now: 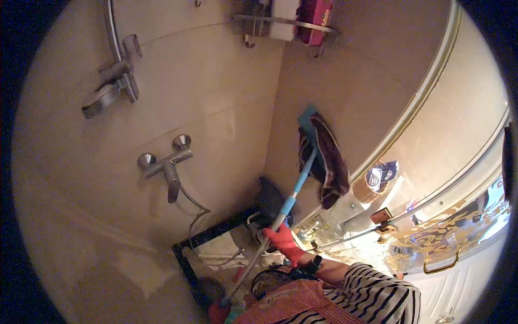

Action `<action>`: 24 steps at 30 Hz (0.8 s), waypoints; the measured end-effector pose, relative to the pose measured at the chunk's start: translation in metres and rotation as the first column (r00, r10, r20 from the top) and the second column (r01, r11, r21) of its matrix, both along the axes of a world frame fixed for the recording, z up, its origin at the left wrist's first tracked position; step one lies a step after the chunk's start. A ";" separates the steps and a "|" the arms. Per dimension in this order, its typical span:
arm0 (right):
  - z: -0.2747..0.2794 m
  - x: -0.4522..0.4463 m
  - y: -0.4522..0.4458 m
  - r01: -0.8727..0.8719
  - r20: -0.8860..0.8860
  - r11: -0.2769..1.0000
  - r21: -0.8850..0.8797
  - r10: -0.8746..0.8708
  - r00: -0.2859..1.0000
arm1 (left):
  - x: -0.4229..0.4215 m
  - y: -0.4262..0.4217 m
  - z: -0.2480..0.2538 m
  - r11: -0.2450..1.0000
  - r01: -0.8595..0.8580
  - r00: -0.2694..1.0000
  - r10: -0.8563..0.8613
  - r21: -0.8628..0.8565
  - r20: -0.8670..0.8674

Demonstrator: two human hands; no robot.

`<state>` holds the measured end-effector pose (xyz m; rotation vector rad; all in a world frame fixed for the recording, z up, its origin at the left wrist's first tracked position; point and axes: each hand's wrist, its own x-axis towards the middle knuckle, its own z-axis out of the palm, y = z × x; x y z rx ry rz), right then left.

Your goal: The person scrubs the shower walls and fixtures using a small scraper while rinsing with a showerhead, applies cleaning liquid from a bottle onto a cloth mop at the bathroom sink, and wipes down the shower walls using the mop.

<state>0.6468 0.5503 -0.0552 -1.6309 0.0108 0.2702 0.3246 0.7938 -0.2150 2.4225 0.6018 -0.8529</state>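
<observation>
A long mop with a pale blue and grey pole (302,178) slants up from the bottom of the view to the right-hand tiled wall. Its blue flat head (308,120) is against that wall, with a dark striped cloth (334,167) draped over it and hanging down. My right hand (283,243), in a red rubber glove, is closed round the middle of the pole. Low at the bottom edge, my left hand (218,312), also red-gloved, is wrapped round the pole's lower end, partly cut off by the frame.
A chrome mixer tap (170,164) with a hose and a shower head (101,101) are fixed to the left wall. A wire shelf (286,22) with bottles sits high in the corner. A wicker basket (367,189) stands at right, beyond the shower's edge.
</observation>
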 end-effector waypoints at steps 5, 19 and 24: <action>-0.040 -0.010 -0.003 -0.124 -0.304 0.981 -0.149 0.074 0.950 | -0.025 -0.013 -0.009 0.997 -0.004 0.998 -0.001 -0.079 -0.060; 0.032 0.066 0.024 -0.223 -0.003 0.968 0.115 0.225 0.974 | 0.005 -0.048 0.001 0.976 -0.110 0.982 0.077 0.187 0.173; 0.112 0.102 0.044 -0.210 -0.015 0.932 0.294 0.225 0.974 | 0.070 -0.043 0.076 0.891 -0.275 0.894 0.099 0.361 0.437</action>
